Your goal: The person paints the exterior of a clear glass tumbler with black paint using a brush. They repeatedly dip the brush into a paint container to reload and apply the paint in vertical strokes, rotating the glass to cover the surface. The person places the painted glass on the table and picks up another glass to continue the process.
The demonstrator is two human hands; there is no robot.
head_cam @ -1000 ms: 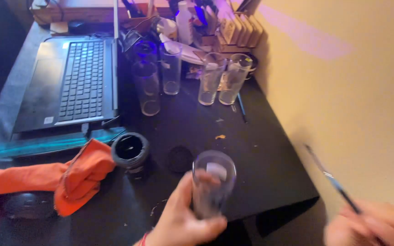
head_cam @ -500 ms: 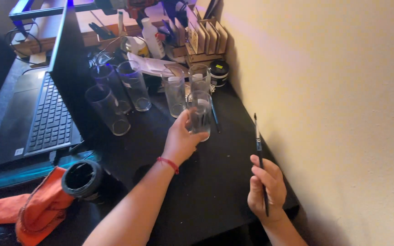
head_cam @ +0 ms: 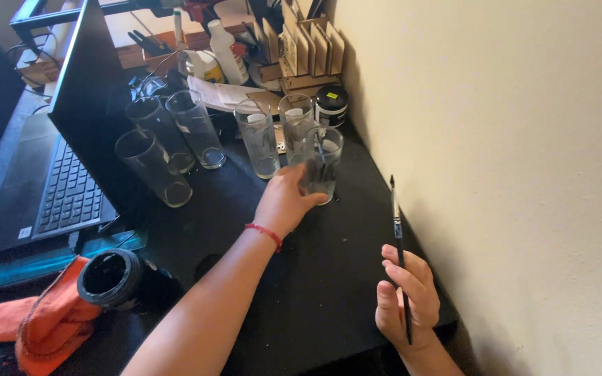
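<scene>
L hand [head_cam: 283,202] fingers wrapped round tall clear drinking glass [head_cam: 322,163] on black desk [head_cam: 329,278], w/ dark marks, prob. paint. R hand [head_cam: 405,299] pinches thin black paintbrush [head_cam: 398,244] upright.

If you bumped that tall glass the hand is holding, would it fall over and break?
Probably, yes. The glass in the left hand is tall and narrow, so a sideways bump would likely tip it. It looks like thin clear glass, so it may crack on the hard black desk. Other glasses stand close beside it, so it might knock them too.
</scene>
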